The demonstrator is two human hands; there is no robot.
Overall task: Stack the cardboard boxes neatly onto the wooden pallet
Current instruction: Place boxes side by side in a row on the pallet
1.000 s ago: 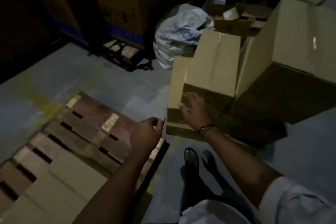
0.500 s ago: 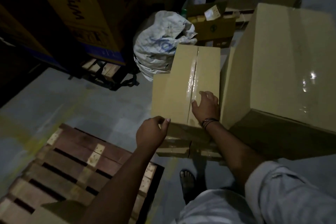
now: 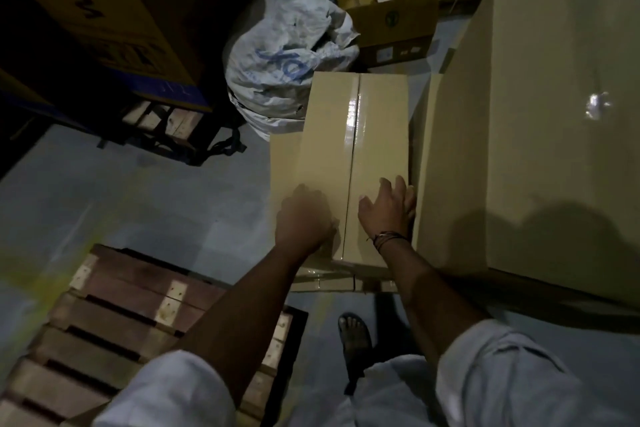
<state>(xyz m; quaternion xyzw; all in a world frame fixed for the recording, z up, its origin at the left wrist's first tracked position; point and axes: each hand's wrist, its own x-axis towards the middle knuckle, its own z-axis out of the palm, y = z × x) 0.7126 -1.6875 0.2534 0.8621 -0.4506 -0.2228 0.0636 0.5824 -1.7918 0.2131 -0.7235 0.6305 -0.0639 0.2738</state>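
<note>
sleeves (image 3: 498, 371): pale, loose, rolled above elbows; right wrist: dark cord bracelets (image 3: 386, 237); foot: dark sandal (image 3: 355, 340)

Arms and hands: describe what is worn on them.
Both forearms are bare, with pale, loose sleeves pushed up above the elbows. The right hand has thin dark bands around the wrist. The left hand is blurred; no band or ring shows.

Taped cardboard box (image 3: 349, 156) stands beside slatted wooden pallet (image 3: 138, 315).
</note>
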